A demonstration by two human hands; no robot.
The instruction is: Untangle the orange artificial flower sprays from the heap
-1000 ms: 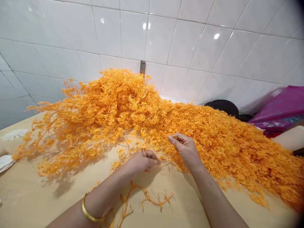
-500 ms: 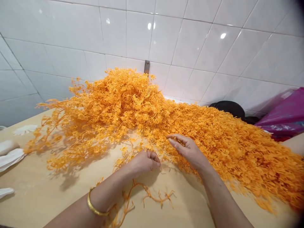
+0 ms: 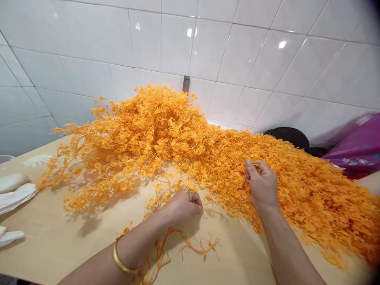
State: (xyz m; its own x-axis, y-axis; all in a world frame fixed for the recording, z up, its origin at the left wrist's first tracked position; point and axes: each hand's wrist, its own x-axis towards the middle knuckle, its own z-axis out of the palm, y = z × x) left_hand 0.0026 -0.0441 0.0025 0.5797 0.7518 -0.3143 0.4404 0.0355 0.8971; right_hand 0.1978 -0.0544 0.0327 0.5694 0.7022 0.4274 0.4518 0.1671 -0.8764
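Note:
My left hand [image 3: 185, 206] is closed low over the table, its fingers curled at the stem of an orange plastic flower branch [image 3: 158, 196]. Part of that branch is hidden behind the hand and forearm. Closer to me, a bare branching orange stem [image 3: 196, 248] lies on the table, partly under my left forearm. My right hand [image 3: 263, 182] is closed in a pinch in front of a long heap of small orange plastic flower pieces [image 3: 305, 178]. What sits between its fingertips is too small to make out.
A tall pile of orange flower branches [image 3: 154, 122] stands against the tiled wall [image 3: 243, 59]. White pieces [image 3: 18, 196] lie at the table's left side. Behind the heap are a black round object [image 3: 291, 137] and a purple bag [image 3: 356, 142]. Someone's arm [image 3: 371, 182] shows at the right edge.
My right hand has moved right, away from the left hand, and its fingers have closed into a pinch. My left hand stays nearly in place. The view has shifted slightly.

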